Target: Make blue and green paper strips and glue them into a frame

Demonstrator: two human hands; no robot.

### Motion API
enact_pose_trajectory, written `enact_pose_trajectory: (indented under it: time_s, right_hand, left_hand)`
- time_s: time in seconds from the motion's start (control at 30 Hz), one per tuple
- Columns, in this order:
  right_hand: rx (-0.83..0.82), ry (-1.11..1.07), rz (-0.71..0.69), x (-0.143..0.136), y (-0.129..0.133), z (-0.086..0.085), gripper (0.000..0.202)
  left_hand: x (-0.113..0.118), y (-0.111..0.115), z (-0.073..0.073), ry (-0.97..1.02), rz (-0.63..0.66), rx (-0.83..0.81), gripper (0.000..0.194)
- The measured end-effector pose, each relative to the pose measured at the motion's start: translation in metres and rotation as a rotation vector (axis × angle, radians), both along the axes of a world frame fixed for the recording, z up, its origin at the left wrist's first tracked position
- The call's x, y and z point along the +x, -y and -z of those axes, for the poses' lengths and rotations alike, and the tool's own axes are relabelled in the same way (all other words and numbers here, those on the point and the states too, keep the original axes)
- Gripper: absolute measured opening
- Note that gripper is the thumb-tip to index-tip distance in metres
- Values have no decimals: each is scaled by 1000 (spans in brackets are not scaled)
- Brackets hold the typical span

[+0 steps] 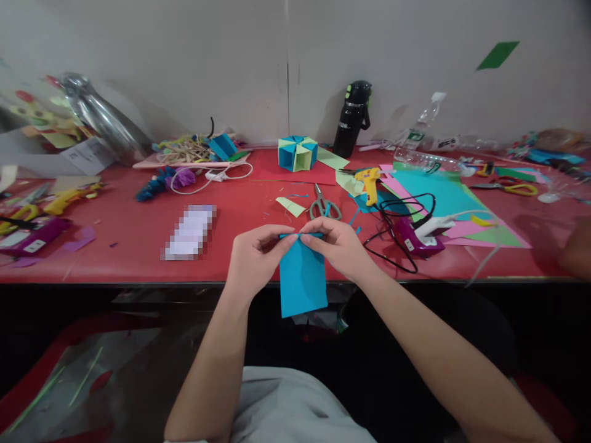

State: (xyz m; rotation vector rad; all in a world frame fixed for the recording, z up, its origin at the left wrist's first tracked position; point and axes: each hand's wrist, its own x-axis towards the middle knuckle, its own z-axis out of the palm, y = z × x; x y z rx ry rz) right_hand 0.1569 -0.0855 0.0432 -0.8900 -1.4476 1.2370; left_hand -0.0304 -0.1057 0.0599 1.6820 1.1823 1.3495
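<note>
A rectangular sheet of blue paper (303,280) hangs down over the table's front edge, its top strip folded over. My left hand (259,255) pinches that folded top edge near its middle, thumb and finger closed. From the other side my right hand (335,246) pinches the same fold, the two thumbs close together. Just beyond the hands lie grey-handled scissors (325,208) and a pale green paper scrap (290,205). Farther back stands a round blue and pale green folded-paper piece (297,154) on a red sheet.
A yellow glue gun (369,183) with a black cord lies right of the scissors, near a purple power strip (418,239). Coloured sheets (436,194) spread beyond. A black bottle (352,120) leans at the wall. Left are a blurred-out phone-like object (190,232) and a metal flask (104,117).
</note>
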Motion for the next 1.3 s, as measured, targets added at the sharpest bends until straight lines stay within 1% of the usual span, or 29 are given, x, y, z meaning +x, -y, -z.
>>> enact_pose_trajectory:
  time_s: [0.13,0.23,0.37,0.47,0.57,0.7,0.77,0.87,0.93,1.0,1.07,1.2,1.3]
  right_hand:
    - [18,1,-53,2,0,-1,32]
    - [92,24,-67,4,1,-3,27]
    - [198,72,-49,4,4,-5,20]
    - [279,107,-28,4,5,-4,18]
    - [374,176,20,4,5,-3,12]
    - [479,259,88,4,5,0,7]
    - [511,277,109,4,6,-1,5]
    - [516,268,104,4,6,-4,3]
    - [498,242,74,5,6,-6,4]
    - [488,224,44,5,6,-8,6]
    - [488,224,19,6,7,-8,8]
    - [495,245,15,7,8,-8,11]
    - [542,262,29,7,9,-10,8]
  left_hand:
    - [5,9,-5,-99,-112,94,17]
    - [8,15,-9,-132,-168,136,20]
    - [11,21,-14,-168,-191,168,15]
    - [11,22,-16,-186,-181,210,10]
    - [10,21,-16,-187,-127,229,10]
    - [9,21,-17,-188,-56,185,12]
    - [7,21,-19,-146,-16,158,13]
    - [0,19,-20,-39,89,83,16]
    - [-6,14,-17,64,175,-4,19]
    - [-11,7,-11,213,265,-89,24]
    - [-14,0,-4,282,333,-174,23]
    - [-14,-7,5,435,397,-323,26]
    - [-14,-10,7,481,444,-390,30]
